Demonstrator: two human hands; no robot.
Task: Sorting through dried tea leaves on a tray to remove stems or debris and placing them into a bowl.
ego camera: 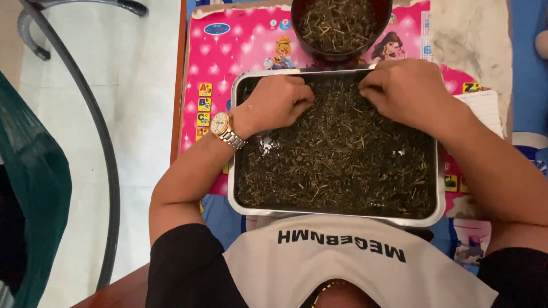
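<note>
Herbs [342, 154], dried and twiggy, are lying spread across a rectangular metal tray [440, 188] at the near edge of the surface, just in front of the person's chest. Both hands are working at the tray's far edge: the left hand [279, 102] is pressing curled fingers into the heap near the far left corner, and the right hand [402, 88] is pinching bits toward the far right. Whether either is actually grasping stems, I cannot tell. A dark bowl [341, 28] beyond the tray is already sitting nearly full of similar bits, while the tray is remaining thickly covered, so much seems left. A pink alphabet mat [211, 63] is lying beneath both.
</note>
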